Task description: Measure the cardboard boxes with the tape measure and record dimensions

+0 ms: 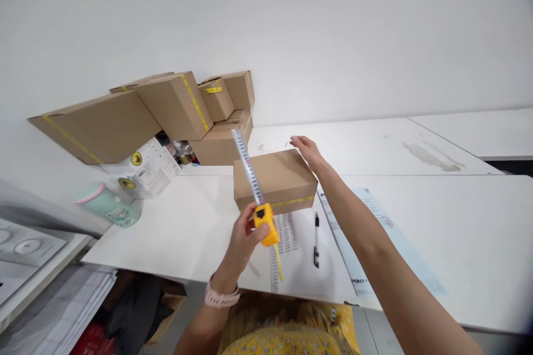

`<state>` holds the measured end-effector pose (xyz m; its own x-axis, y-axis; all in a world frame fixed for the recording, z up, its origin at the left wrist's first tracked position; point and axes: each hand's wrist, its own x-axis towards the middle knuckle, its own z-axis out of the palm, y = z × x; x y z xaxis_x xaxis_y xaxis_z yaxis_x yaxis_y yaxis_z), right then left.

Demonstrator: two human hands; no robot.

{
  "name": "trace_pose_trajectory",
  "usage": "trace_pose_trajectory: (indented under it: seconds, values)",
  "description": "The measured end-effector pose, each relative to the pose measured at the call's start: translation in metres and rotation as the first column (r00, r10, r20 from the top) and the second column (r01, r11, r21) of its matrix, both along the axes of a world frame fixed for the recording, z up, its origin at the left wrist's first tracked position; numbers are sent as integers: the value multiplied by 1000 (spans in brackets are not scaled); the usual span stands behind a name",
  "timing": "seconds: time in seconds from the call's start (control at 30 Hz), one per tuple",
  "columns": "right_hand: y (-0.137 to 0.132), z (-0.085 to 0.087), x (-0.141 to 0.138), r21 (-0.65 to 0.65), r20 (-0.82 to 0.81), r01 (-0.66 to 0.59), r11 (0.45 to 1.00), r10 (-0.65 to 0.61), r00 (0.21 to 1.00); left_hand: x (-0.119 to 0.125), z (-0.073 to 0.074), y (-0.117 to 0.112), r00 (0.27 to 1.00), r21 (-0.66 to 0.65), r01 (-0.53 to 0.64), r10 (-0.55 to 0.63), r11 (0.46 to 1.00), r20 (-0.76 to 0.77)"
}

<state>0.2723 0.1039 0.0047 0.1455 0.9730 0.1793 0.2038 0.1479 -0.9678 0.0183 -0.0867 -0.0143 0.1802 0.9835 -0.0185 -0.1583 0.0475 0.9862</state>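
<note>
My left hand (245, 236) is closed around a yellow tape measure (266, 223), whose blade (246, 162) runs up and away across the top of a small brown cardboard box (287, 175) on the white table (437, 233). My right hand (307, 150) reaches over the box's far right corner, fingers stretched out and resting at its top edge. A yellow strip of tape runs along the box's front lower edge.
A black pen (316, 236) and printed sheets (291, 255) lie on the table in front of the box. Several cardboard boxes (175, 105) are stacked at the back left against the wall. A mint cup (109, 205) and white product boxes (145, 169) sit at the left.
</note>
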Motion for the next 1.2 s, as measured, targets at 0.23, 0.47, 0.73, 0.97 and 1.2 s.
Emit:
trace_pose_trajectory:
  seconds: [0.23,0.47,0.73,0.97,1.2]
  values:
    - [-93,-94,56,-139,-88,246,959,-259,962,-59,-35,-1,967,15,-231,231,973,-102]
    - [-115,-57,27,-40,-38,-2,999,1,999,-62,-5,38,986,36,-72,77,997,-147]
    - [-66,3,18,97,570,255,962,-264,778,-64,49,85,985,152,-60,82,987,-149]
    - [-49,4,5,138,764,70,988,-151,627,-43,52,68,990,129,-115,125,985,-72]
    - [-67,-4,7,194,802,35,980,-179,569,11,20,-7,962,-153,259,-241,954,127]
